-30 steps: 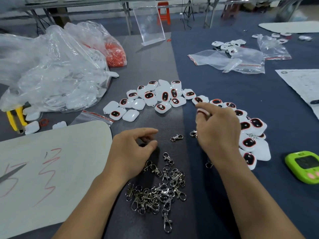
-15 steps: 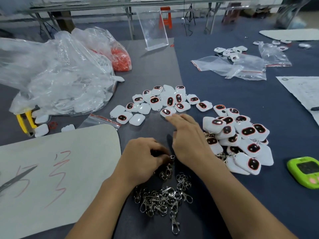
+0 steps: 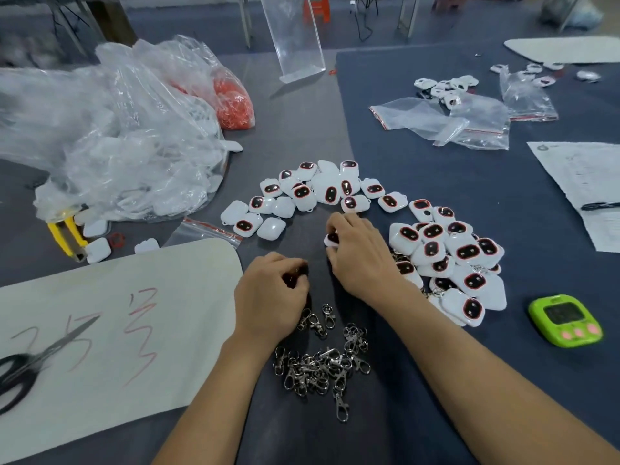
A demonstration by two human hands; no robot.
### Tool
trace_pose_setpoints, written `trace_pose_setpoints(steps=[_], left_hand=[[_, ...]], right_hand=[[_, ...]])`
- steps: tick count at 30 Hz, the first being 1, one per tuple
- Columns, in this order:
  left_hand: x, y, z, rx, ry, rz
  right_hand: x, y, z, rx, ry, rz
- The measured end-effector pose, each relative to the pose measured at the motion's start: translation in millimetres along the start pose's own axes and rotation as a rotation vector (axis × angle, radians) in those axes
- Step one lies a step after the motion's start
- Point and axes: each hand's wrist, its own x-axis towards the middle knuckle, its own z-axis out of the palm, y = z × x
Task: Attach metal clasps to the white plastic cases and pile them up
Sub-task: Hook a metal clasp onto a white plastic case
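Right fingers [image 3: 342, 223] curled round white case [image 3: 331, 241]; left fingers [image 3: 288, 263] curled, contents unclear.

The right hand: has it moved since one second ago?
Yes. The right hand moved left, away from the pile of clasped cases, toward the arc of loose cases.

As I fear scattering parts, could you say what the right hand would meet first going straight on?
Probably the arc of loose white cases just beyond the right hand, which holds one case; depth is unclear.
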Motion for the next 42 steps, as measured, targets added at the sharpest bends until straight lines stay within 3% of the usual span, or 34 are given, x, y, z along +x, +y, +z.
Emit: trace_pose_setpoints(steps=[5,9,13,18,22,28,34,38,42], left_hand=[[1.0,-4.7,-2.7,-0.074,0.018,0.033],[-1.5,-3.2,-2.0,-0.15,0.023,-0.026],[-3.1,-3.4,-6.6,-0.387,0.074,-0.104],[-6.2,-1.4,-13.2,-0.852,0.129,-0.368],[-11.6,3.5,-22.8,-1.012,0.071,-0.436],[-20.0,7.3,-33.3,-1.017,0.033,-0.368],[-27.7,9.4,-32.7,-0.914,0.081,-0.28],[-32.5,20.5,-24.6,-0.683,0.155,-0.185],[-34.8,32.4,-14.5,-0.354,0.218,-0.053]], right_hand=[[-10.9,-3.8,3.7,0.042,0.021,0.015],[-30.2,-3.6,-5.5,0.358,0.167,0.181],[-54.1,-18.4,-9.9,0.786,0.29,0.397],[-72.8,-42.7,-4.8,0.791,0.119,0.431],[-67.6,-55.2,-6.0,1.274,-0.023,0.625],[-72.5,-63.8,-5.0,1.256,-0.148,0.457],[-73.0,-58.6,-1.1,1.214,-0.083,0.44],[-68.8,-47.4,-3.4,1.244,-0.058,0.461],[-61.4,-34.6,-4.7,1.064,0.043,0.464]])
